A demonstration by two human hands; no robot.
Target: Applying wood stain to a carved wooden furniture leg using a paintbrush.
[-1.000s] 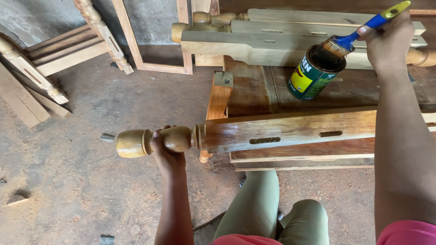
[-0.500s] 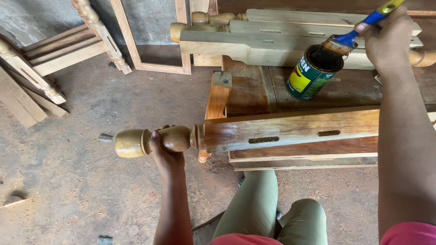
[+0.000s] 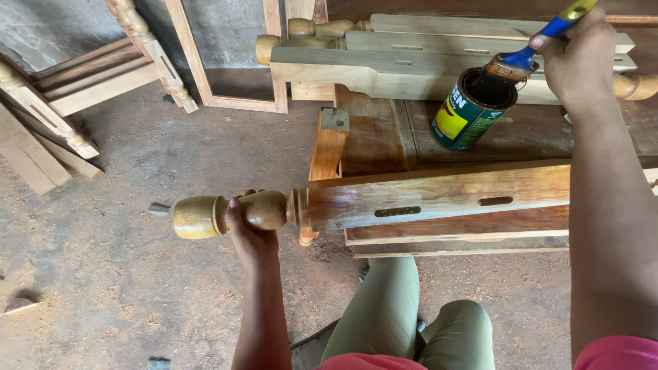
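Long glossy brown turned wooden post (image 3: 439,202) lying across the dark wooden table (image 3: 384,137), rounded end jutting past the table's left edge. Left hand (image 3: 252,236) under that end, fingers curled around the narrow neck. Behind the post, green and yellow tin can (image 3: 469,113), right hand (image 3: 579,58) above, fingers pinching blue-handled brush (image 3: 531,55), bristles in the can.
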